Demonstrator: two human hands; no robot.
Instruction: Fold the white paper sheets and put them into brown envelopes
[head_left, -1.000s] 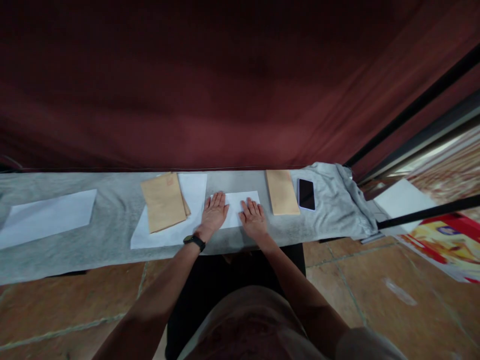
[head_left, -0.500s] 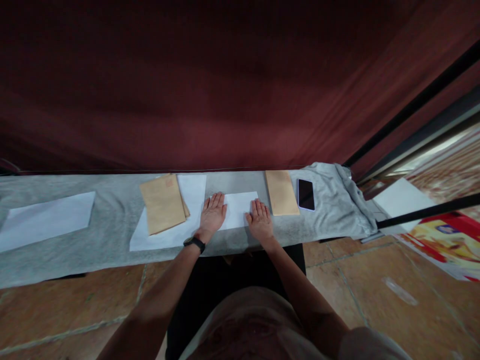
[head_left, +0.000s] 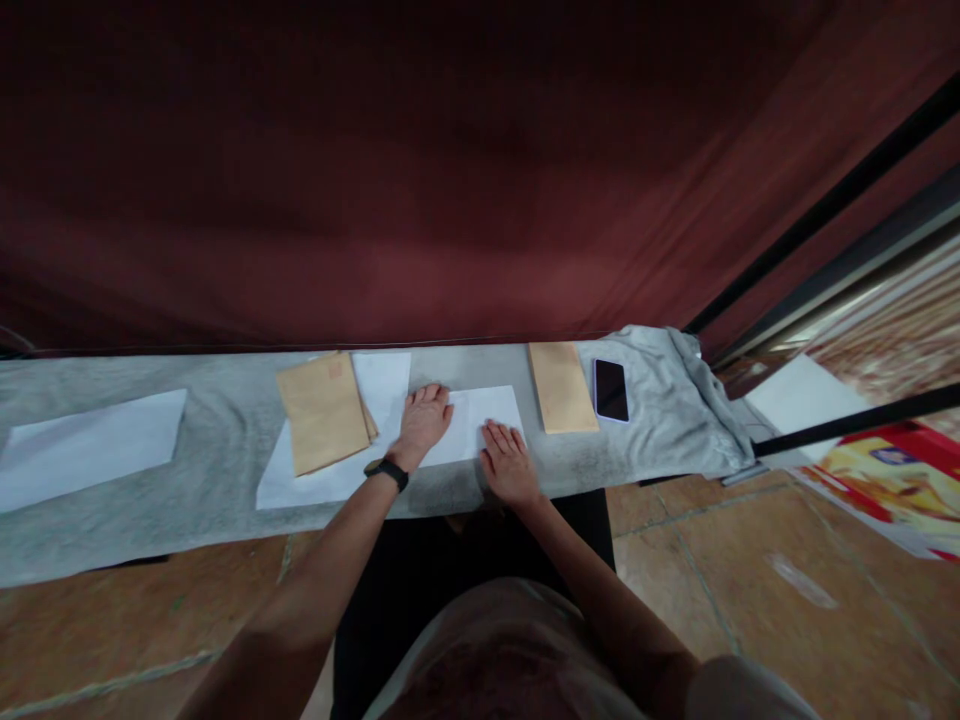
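Observation:
A white sheet of paper (head_left: 466,420) lies flat on the grey cloth in front of me, a faint crease line across it. On its left end rests my left hand (head_left: 426,418), palm down with the fingers laid out. My right hand (head_left: 510,464) touches the sheet's lower right part, fingers extended and nothing gripped. Left of my left hand, brown envelopes (head_left: 324,415) lie stacked askew over larger white paper (head_left: 279,483). Another brown envelope (head_left: 564,388) lies to the right of the sheet.
The grey cloth (head_left: 217,470) covers a narrow table against a dark red curtain (head_left: 450,200). More white paper (head_left: 94,447) lies far left. A phone (head_left: 611,390) is at the right, near bunched cloth. Black bars (head_left: 847,425) and a red-yellow box (head_left: 900,475) stand beyond the right end.
My right hand has slid left and toward me, uncovering the sheet's right corner. My left hand stays pressed at the left end. The view has shifted slightly.

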